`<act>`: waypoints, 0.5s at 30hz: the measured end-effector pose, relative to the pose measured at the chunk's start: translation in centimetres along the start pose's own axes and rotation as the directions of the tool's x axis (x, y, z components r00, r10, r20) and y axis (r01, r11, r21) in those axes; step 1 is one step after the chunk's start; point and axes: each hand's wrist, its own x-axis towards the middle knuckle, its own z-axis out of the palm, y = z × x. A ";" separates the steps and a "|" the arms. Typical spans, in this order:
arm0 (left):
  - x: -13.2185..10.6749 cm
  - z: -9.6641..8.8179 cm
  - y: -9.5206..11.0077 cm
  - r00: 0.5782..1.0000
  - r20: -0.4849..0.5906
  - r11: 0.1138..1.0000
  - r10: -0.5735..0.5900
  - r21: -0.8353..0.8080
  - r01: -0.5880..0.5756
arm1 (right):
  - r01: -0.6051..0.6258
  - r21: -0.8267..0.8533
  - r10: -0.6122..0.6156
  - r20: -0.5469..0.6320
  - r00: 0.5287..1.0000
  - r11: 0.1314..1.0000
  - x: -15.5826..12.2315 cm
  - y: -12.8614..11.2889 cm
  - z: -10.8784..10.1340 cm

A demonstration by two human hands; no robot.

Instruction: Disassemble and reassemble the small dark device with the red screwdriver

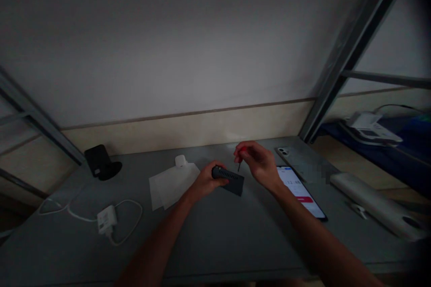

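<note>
My left hand (209, 178) is closed around one end of a dark, box-shaped device (233, 183) with a row of slots along its edge. The device is held tilted above the grey table. In my right hand (258, 161) is a small screwdriver with a red handle (243, 149), pinched between the fingers. Its thin shaft (239, 167) points down near the device's slotted edge; whether the tip touches it I cannot tell.
White paper sheets (171, 186) and a small white case (181, 160) lie left of my hands. Further left are a black stand (101, 161) and a white adapter (107, 219) with cables. On the right are a lit phone (299, 193), another phone (296, 161) and a long silver object (373, 204).
</note>
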 end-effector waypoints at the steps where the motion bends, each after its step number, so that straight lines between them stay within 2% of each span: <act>1: -0.1 0.2 -0.1 1.000 0.025 1.000 0.000 -0.028 0.001 | 0.014 0.021 -0.014 -0.026 1.000 1.000 0.0 0.0 0.1; 6: -0.3 1.2 -0.5 0.992 0.121 0.993 -0.018 -0.113 0.032 | 0.019 0.025 -0.017 -0.057 0.998 1.000 -0.2 0.4 1.1; 15: -0.2 1.7 -0.7 0.994 0.108 0.995 0.026 -0.098 -0.015 | -0.009 -0.031 0.009 -0.013 1.000 0.999 -0.6 0.5 2.0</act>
